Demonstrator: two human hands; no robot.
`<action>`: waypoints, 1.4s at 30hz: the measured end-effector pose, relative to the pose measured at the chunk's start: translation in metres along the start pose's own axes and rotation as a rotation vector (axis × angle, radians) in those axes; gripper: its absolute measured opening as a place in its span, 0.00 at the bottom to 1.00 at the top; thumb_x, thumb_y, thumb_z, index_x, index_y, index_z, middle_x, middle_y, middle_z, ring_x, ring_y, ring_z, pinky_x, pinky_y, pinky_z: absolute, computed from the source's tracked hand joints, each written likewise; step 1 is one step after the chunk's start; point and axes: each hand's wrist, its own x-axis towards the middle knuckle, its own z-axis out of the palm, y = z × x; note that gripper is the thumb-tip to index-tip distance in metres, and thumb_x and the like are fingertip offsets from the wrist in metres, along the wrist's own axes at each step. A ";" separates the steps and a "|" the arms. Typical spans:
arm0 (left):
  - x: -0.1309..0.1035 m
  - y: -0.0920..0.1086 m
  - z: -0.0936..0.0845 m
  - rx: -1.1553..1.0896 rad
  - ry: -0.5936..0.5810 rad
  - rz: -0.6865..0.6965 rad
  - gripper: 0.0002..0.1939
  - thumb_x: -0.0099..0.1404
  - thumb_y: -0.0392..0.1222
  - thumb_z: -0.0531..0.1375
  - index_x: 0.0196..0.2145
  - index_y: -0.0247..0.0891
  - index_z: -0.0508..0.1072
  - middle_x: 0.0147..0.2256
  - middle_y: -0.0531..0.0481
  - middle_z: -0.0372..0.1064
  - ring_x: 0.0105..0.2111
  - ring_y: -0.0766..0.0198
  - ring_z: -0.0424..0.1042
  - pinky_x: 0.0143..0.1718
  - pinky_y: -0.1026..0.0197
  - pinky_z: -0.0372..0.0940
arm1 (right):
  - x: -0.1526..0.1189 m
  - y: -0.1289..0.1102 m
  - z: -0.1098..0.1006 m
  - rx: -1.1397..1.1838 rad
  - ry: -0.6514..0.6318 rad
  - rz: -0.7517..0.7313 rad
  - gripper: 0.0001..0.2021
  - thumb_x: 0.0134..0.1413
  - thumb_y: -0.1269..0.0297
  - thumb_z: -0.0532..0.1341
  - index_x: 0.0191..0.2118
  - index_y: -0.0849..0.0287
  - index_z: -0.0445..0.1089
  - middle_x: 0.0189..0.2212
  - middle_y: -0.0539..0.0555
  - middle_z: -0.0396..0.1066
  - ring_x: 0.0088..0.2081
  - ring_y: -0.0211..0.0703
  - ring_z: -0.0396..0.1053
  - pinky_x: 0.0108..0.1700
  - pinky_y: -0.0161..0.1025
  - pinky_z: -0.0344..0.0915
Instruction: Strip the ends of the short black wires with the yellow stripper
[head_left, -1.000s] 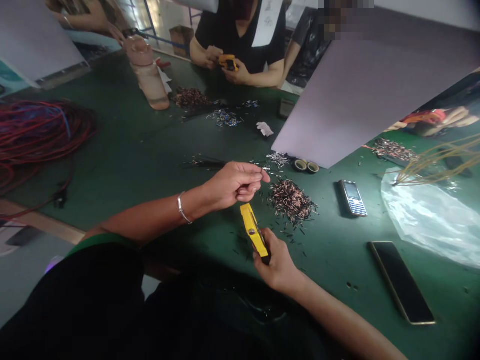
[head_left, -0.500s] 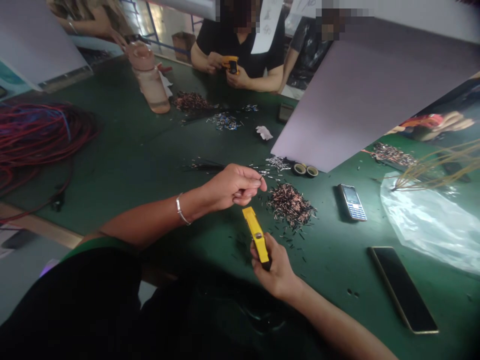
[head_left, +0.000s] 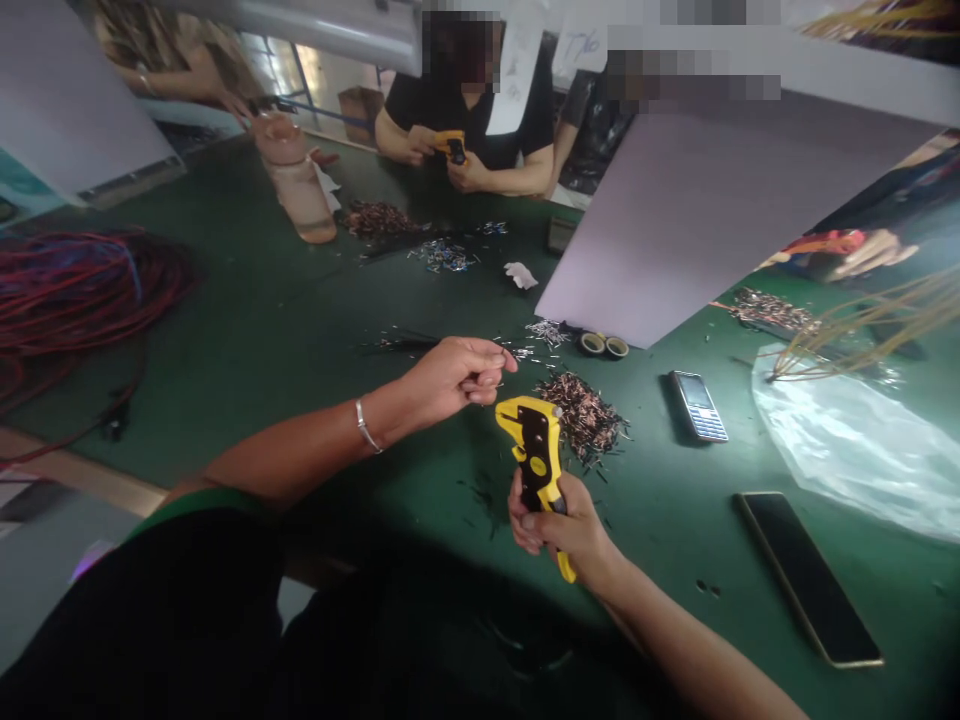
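Note:
My right hand (head_left: 559, 520) is wrapped round the handles of a yellow and black wire stripper (head_left: 536, 450), its jaw end pointing up and to the left. Just above the tool, my left hand (head_left: 465, 372) is closed in a pinch; whatever lies between thumb and forefinger is too small to make out. Behind that hand, a bunch of thin black wires (head_left: 405, 343) lies on the green table (head_left: 300, 320). A heap of short dark and copper-coloured pieces (head_left: 589, 415) sits right of the stripper, and small silvery pieces (head_left: 550, 332) lie beyond it.
Two tape rolls (head_left: 604, 345) lie by a pale upright panel (head_left: 675, 200). On the right are a keypad phone (head_left: 699, 405), a smartphone (head_left: 810, 580) and a plastic bag (head_left: 847, 440). Red cable coils (head_left: 82, 290) and a bottle (head_left: 300, 190) are left. Across sits a co-worker (head_left: 465, 120) with a similar tool.
The wire stripper has turned in my right hand, from edge-on to showing its broad side, and sits slightly farther right. My left hand, still pinched, has shifted slightly left.

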 end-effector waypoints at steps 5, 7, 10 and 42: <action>0.005 -0.001 -0.006 0.005 0.006 -0.031 0.10 0.53 0.21 0.53 0.28 0.28 0.72 0.15 0.57 0.51 0.14 0.77 0.45 0.17 0.69 0.43 | 0.004 0.004 -0.005 -0.156 -0.037 0.014 0.08 0.38 0.74 0.62 0.28 0.60 0.63 0.17 0.43 0.61 0.16 0.31 0.57 0.18 0.33 0.56; 0.007 -0.003 -0.007 -0.024 -0.006 -0.068 0.09 0.54 0.22 0.53 0.27 0.28 0.72 0.15 0.57 0.50 0.14 0.77 0.45 0.16 0.69 0.43 | 0.006 0.006 -0.006 -0.202 -0.062 0.007 0.07 0.39 0.72 0.62 0.28 0.59 0.62 0.17 0.43 0.60 0.16 0.31 0.57 0.19 0.34 0.57; 0.010 -0.005 -0.009 -0.050 -0.027 -0.129 0.07 0.58 0.25 0.55 0.26 0.28 0.71 0.16 0.56 0.50 0.14 0.77 0.45 0.15 0.68 0.43 | 0.006 0.011 -0.008 -0.295 -0.045 -0.003 0.08 0.41 0.72 0.62 0.30 0.59 0.62 0.20 0.44 0.61 0.18 0.31 0.57 0.20 0.33 0.56; 0.012 -0.012 -0.018 0.073 -0.087 -0.047 0.08 0.52 0.22 0.55 0.25 0.29 0.73 0.14 0.56 0.53 0.13 0.78 0.44 0.15 0.67 0.40 | 0.007 0.014 -0.011 -0.170 -0.079 0.115 0.09 0.35 0.73 0.60 0.29 0.59 0.62 0.20 0.44 0.58 0.17 0.30 0.55 0.19 0.32 0.52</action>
